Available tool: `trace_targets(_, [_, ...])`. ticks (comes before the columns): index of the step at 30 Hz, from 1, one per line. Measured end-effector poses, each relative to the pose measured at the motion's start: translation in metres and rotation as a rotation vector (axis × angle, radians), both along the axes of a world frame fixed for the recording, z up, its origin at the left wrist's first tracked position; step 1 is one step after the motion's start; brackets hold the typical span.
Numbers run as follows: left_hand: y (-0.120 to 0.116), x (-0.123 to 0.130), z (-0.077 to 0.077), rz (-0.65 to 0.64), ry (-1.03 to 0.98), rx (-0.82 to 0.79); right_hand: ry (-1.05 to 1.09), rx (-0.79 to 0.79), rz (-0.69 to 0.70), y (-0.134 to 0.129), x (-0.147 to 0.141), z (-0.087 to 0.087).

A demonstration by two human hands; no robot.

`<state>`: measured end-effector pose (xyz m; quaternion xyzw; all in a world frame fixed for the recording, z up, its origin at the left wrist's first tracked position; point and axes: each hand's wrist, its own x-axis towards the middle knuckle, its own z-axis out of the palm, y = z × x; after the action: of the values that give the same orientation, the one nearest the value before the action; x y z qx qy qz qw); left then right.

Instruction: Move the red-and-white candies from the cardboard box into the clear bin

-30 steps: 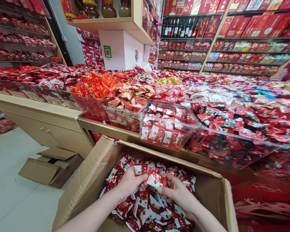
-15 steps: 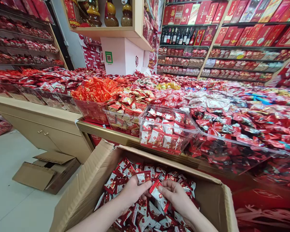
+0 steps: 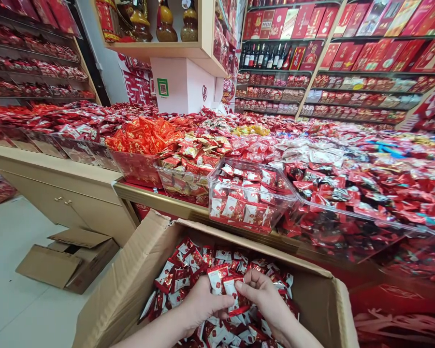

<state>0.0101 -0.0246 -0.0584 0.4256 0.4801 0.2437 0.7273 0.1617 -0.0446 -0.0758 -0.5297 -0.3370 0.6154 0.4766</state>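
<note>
From where I stand, with twelve straight ahead of the person, a deep box of brown corrugated cardboard (image 3: pixel 121 275) gapes at the waist, its walls matte and creased, the rims slightly frayed. Inside lies a loose heap of small pillow-shaped packets (image 3: pixel 215 333), glossy red and white film with crimped ends catching the light.

Two of these are up in the hands, side by side and partly overlapping. The left hand (image 3: pixel 199 302) is curled around the first packet (image 3: pixel 216 278), which sticks up past the fingers between one and two o'clock of that hand; its thumb reaches across to the lower part of the second packet (image 3: pixel 234 290). The right hand (image 3: pixel 263 292) pinches that second one between thumb and fingers near its upper corner, so it lies at nine o'clock of the hand, tilted a little. The heap is below both hands.

At about twelve to one o'clock beyond them, a clear, hard plastic bin (image 3: pixel 289 198) with a smooth rim holds similar red-and-white packets, set in neat rows. At eleven, a bin of crinkly orange-red packets (image 3: pixel 145 135); at ten, a smaller carton (image 3: pixel 99 266) sits flaps-out on pale, smooth tiles (image 3: pixel 7 309)
</note>
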Motion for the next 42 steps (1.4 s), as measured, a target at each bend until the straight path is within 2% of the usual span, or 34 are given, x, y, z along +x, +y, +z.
trace_targets(7, [0.004, -0.002, 0.004, -0.071, 0.015, 0.107, -0.051, 0.054, 0.098, -0.002, -0.002, 0.008])
trace_targets(11, [0.005, -0.003, 0.004, -0.076, -0.021, 0.075, -0.301, 0.165, 0.108, -0.002, 0.002, 0.015])
trace_targets(14, [0.007, -0.003, 0.002, -0.024, 0.014, 0.025, -0.533, 0.269, 0.068, -0.003, 0.007, 0.032])
trace_targets(17, [0.01, -0.002, 0.0, 0.0, 0.109, 0.045, -0.677, 0.545, 0.071, -0.005, 0.014, 0.07])
trace_targets(19, [0.009, -0.003, -0.002, -0.008, 0.141, 0.057, -0.703, 0.721, 0.042, -0.002, 0.018, 0.106])
trace_targets(21, [0.007, -0.004, -0.006, -0.023, 0.125, 0.058, -0.734, 0.836, -0.065, 0.009, 0.023, 0.146])
trace_targets(24, [0.004, -0.008, -0.014, -0.039, 0.098, 0.081, -0.85, 0.943, -0.282, 0.042, 0.026, 0.197])
trace_targets(26, [0.003, -0.01, -0.019, -0.05, 0.15, 0.105, -0.931, 0.951, -0.312, 0.071, 0.026, 0.218])
trace_targets(27, [0.004, -0.011, -0.02, -0.052, 0.188, 0.116, -0.97, 0.933, -0.281, 0.086, 0.024, 0.225])
trace_targets(30, [0.006, -0.013, -0.016, -0.068, 0.262, 0.133, -1.09, 0.825, -0.103, 0.124, 0.018, 0.23])
trace_targets(33, [0.007, -0.013, -0.009, -0.079, 0.255, 0.129, -1.088, 0.699, 0.066, 0.147, 0.01, 0.224])
trace_targets(38, [0.007, -0.014, -0.009, -0.112, 0.152, 0.158, -0.951, 0.521, 0.369, 0.159, 0.002, 0.212])
trace_targets(42, [0.007, -0.015, -0.02, -0.116, 0.177, 0.158, -0.982, 0.4, 0.483, 0.158, 0.0, 0.211])
